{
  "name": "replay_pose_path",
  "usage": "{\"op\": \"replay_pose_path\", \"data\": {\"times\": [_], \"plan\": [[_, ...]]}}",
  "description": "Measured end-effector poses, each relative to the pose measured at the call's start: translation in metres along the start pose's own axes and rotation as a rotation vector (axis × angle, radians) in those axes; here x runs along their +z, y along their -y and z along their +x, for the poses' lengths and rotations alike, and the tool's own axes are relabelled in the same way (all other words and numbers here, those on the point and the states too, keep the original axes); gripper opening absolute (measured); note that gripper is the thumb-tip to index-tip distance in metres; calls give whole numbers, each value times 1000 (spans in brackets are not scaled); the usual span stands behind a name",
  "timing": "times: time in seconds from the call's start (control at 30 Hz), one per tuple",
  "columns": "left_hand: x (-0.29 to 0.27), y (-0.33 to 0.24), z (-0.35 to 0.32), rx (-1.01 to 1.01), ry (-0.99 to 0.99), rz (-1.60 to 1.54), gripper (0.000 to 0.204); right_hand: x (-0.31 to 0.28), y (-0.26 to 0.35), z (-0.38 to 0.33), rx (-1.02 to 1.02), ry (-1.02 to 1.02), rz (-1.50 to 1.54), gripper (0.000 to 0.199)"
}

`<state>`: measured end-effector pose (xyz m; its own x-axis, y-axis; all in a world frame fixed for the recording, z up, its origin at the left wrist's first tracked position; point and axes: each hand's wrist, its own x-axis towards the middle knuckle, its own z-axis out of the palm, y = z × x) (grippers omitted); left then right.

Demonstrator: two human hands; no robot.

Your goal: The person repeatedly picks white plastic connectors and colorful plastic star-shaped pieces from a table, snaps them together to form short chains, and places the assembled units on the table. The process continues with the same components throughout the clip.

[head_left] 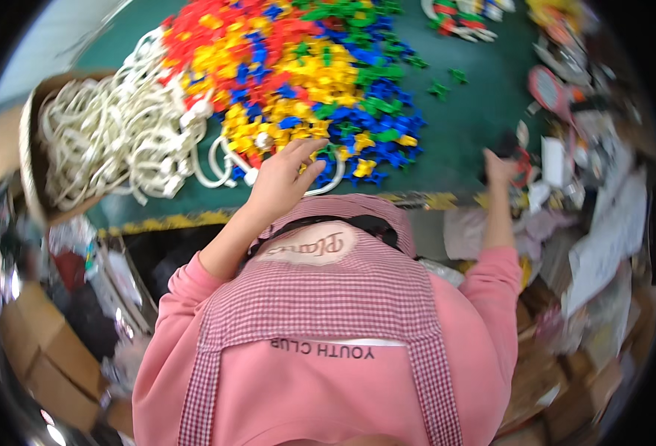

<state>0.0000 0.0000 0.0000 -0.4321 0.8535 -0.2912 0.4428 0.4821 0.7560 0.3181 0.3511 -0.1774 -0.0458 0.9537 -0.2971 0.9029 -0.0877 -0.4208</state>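
My left hand (287, 175) rests palm down at the near edge of a heap of small plastic pieces (306, 74) in red, yellow, blue and green. Its fingers are stretched out, with the thumb apart. A white cord (332, 182) curves out beside and under it, with a white knob (251, 177) by the wrist. At the right end of the table, my right hand (500, 167) is blurred against a dark object with a red loop (523, 167). Its fingers are mostly hidden, so whether it grips that object is unclear.
A cardboard box (29, 149) overflowing with white cords (112, 141) stands at the left of the green table (462, 104). Colored pieces with white parts (465, 18) lie at the far right. A pink round-headed item (547, 88) and clutter line the right side. Yellow-black tape (172, 221) marks the front edge.
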Motion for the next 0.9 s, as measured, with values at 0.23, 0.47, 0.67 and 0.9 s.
{"op": "replay_pose_path", "data": {"times": [0.23,0.47,0.67,0.9], "plan": [[-19,107,-43,-372,-159,430,26,-7,-117,136,153,-216,-524,110],[0,153,-39,-383,-298,521,25,7,34,44,-626,-530,-414,59],[54,177,-39,-24,208,445,21,98,146,-167,-1391,637,212,17],[54,185,-29,-192,339,53,20,166,165,-216,-1774,680,-383,5]]}}
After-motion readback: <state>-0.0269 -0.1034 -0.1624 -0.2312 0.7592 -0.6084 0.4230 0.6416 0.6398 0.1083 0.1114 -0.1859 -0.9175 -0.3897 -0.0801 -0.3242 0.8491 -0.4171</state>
